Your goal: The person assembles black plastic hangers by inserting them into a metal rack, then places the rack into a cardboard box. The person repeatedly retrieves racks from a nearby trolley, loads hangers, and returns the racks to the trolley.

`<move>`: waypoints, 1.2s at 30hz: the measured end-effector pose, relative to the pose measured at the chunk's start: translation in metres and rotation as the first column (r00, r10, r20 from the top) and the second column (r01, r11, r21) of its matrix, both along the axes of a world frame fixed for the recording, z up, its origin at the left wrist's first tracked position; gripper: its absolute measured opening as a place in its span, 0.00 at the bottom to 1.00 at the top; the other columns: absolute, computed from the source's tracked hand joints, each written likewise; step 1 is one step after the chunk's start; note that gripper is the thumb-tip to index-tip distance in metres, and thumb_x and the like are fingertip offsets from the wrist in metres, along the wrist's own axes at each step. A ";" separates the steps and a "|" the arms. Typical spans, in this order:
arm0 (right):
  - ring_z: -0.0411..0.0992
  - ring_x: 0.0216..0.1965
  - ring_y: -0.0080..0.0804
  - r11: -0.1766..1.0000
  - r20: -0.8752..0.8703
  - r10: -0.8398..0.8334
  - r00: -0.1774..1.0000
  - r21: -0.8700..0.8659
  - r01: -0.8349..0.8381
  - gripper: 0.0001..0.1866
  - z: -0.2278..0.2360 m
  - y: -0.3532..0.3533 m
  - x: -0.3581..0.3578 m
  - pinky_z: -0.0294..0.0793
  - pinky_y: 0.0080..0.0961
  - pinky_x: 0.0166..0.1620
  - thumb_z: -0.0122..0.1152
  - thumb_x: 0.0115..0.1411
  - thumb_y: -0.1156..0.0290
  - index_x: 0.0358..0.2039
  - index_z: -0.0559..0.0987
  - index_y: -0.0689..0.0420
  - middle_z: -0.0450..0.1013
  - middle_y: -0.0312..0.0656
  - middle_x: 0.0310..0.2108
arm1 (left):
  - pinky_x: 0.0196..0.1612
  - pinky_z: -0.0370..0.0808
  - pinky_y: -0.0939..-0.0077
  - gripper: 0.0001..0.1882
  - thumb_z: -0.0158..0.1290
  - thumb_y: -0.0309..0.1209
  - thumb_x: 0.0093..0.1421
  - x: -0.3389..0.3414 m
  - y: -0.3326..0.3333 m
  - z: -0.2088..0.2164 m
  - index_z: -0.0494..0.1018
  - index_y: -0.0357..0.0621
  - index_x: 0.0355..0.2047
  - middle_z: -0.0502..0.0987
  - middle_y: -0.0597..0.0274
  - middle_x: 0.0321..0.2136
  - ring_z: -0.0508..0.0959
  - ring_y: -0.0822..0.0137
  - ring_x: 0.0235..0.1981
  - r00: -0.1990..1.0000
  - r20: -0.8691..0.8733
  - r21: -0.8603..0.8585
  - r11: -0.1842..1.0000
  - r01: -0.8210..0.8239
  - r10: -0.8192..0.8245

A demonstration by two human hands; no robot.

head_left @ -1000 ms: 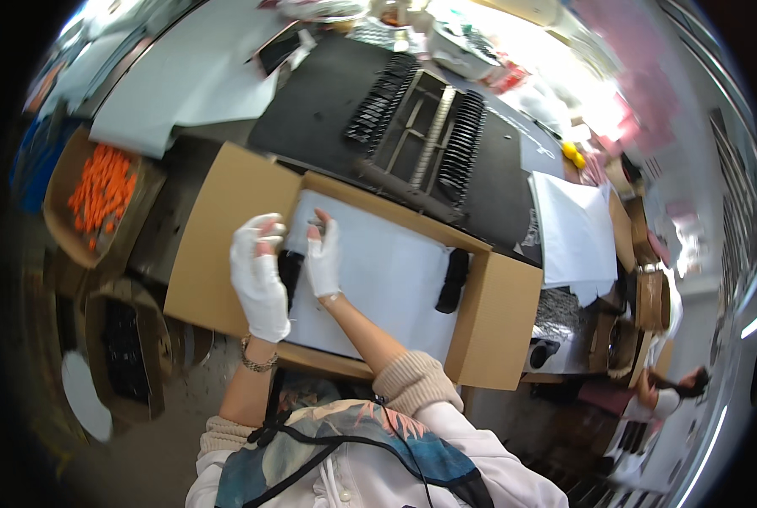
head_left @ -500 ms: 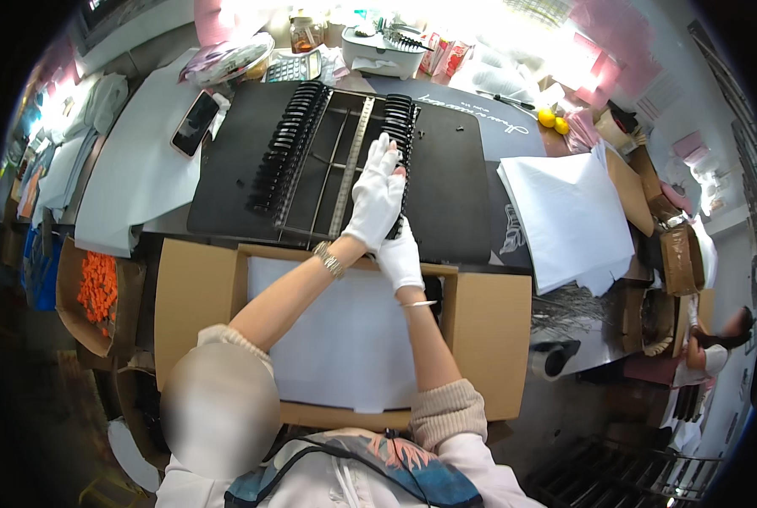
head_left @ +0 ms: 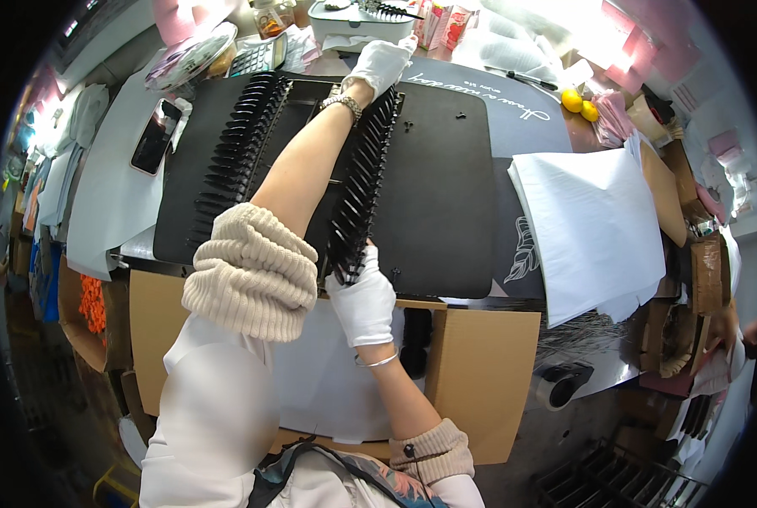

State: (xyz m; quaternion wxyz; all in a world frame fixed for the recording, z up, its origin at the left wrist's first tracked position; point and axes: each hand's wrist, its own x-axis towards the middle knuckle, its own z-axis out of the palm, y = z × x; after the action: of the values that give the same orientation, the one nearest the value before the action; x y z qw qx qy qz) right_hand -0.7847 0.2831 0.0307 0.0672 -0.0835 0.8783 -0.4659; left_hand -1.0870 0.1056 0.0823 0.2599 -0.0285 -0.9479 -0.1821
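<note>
A metal frame (head_left: 326,85) lies on a black mat (head_left: 446,195), with a row of glossy black toothed clips (head_left: 241,140) along its left side. A second row of black clips (head_left: 363,173) runs slantwise on the right side. My right hand (head_left: 363,300), in a white glove, is closed round the near end of that second row. Over its far end reaches my left hand (head_left: 378,68), also gloved, with fingers stretched forward toward a white box; their underside is hidden. My left forearm covers the middle of the frame.
An open cardboard box (head_left: 484,372) with white sheets stands before the table. White paper (head_left: 586,220) is stacked at right; a phone (head_left: 156,135) lies at left. Behind are a calculator (head_left: 260,55), a jar (head_left: 273,17), the white box (head_left: 357,24) and yellow balls (head_left: 579,105).
My left hand has slid away from me along the right row to its far end. My right hand has come nearer to me and left, and the row slants more. The view has shifted.
</note>
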 end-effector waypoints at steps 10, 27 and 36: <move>0.79 0.25 0.48 0.997 -0.071 -0.035 0.997 -0.071 0.030 0.32 -0.002 -0.002 0.001 0.79 0.38 0.31 0.68 0.54 0.62 0.59 0.70 0.55 0.79 0.44 0.23 | 0.54 0.71 0.62 0.31 0.41 0.52 0.64 0.046 0.012 0.033 0.79 0.36 0.44 0.79 0.40 0.46 0.78 0.46 0.49 0.792 0.585 -0.032 0.980 -0.195 0.176; 0.79 0.40 0.52 0.991 0.174 -0.122 0.977 0.077 0.110 0.20 0.017 -0.008 -0.003 0.77 0.40 0.45 0.61 0.56 0.63 0.50 0.77 0.52 0.81 0.51 0.36 | 0.54 0.72 0.59 0.33 0.35 0.56 0.67 0.133 0.046 0.030 0.80 0.42 0.46 0.80 0.48 0.47 0.78 0.48 0.51 0.791 0.588 -0.083 0.985 -0.150 0.170; 0.78 0.43 0.57 0.997 0.144 -0.073 0.987 0.013 0.072 0.22 -0.003 -0.009 -0.011 0.77 0.43 0.47 0.62 0.54 0.60 0.47 0.75 0.58 0.80 0.57 0.39 | 0.49 0.76 0.56 0.29 0.38 0.52 0.67 0.152 0.056 0.017 0.83 0.45 0.40 0.82 0.49 0.42 0.81 0.48 0.46 0.835 0.529 0.087 0.969 -0.230 0.151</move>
State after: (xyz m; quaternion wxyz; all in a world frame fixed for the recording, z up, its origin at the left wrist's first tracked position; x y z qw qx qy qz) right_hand -0.7954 0.2738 0.0276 0.1139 -0.0173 0.8753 -0.4696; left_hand -0.9352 0.1616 0.0995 0.0133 0.1355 -0.9646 -0.2257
